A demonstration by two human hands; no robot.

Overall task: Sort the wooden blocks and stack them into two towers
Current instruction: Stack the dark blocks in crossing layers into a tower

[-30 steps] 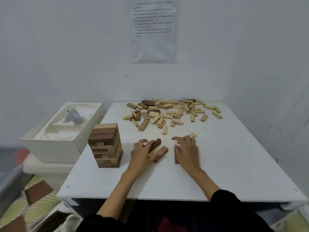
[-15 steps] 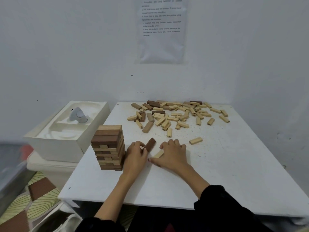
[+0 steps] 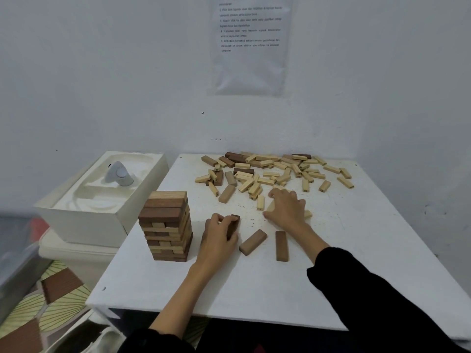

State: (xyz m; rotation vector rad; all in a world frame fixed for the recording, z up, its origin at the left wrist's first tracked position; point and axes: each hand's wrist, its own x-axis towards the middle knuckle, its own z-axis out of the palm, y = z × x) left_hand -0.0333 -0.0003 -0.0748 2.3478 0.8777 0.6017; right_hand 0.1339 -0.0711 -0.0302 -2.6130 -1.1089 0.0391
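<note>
So the left hand [image 3: 220,236] is curled around a dark block [image 3: 234,224], just right of the one tower [image 3: 167,225], which stands near the left edge of the white table [image 3: 254,289] in mixed dark and pale layers. The right hand [image 3: 286,207] lies palm down over pale blocks [image 3: 307,214] at the near edge of the loose pile [image 3: 275,171] along the back, and honestly I can't tell if it's gripping them or only resting there. Two brown blocks [image 3: 252,242] lie flat between the hands, not touching.
</note>
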